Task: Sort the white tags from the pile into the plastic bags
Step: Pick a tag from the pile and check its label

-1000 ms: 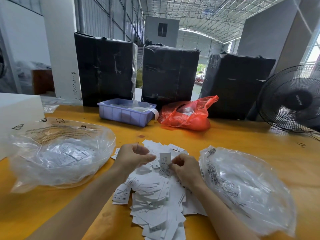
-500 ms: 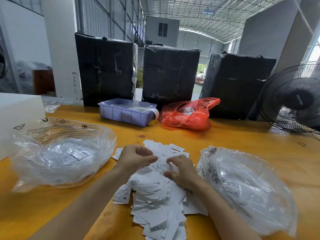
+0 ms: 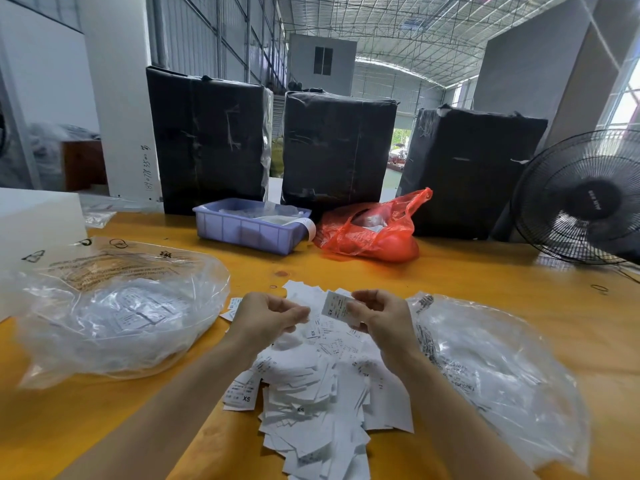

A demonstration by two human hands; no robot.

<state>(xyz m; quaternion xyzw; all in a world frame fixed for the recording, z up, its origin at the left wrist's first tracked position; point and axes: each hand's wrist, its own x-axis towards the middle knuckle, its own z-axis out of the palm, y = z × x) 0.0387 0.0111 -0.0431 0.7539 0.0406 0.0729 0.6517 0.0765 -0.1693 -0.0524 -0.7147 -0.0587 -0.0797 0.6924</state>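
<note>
A pile of white tags [image 3: 311,382] lies on the yellow table [image 3: 485,271] in front of me, some printed XS. My right hand [image 3: 381,317] pinches one white tag [image 3: 334,304] and holds it upright just above the pile's far end. My left hand [image 3: 266,317] hovers beside it with fingers curled and thumb on the index finger; no tag shows in it. A clear plastic bag [image 3: 121,313] with tags inside lies to the left of the pile. A second clear plastic bag [image 3: 491,368] lies to the right, close to my right wrist.
Behind the pile stand a purple bin [image 3: 249,226] and a red plastic bag [image 3: 374,230]. Three black wrapped boxes [image 3: 207,140] line the table's back. A black fan [image 3: 588,199] stands at the right, a white box [image 3: 34,223] at the left edge.
Half a second ago my right hand was down on the pile; now it is raised, pinching a tag. My left hand stayed curled and barely moved.
</note>
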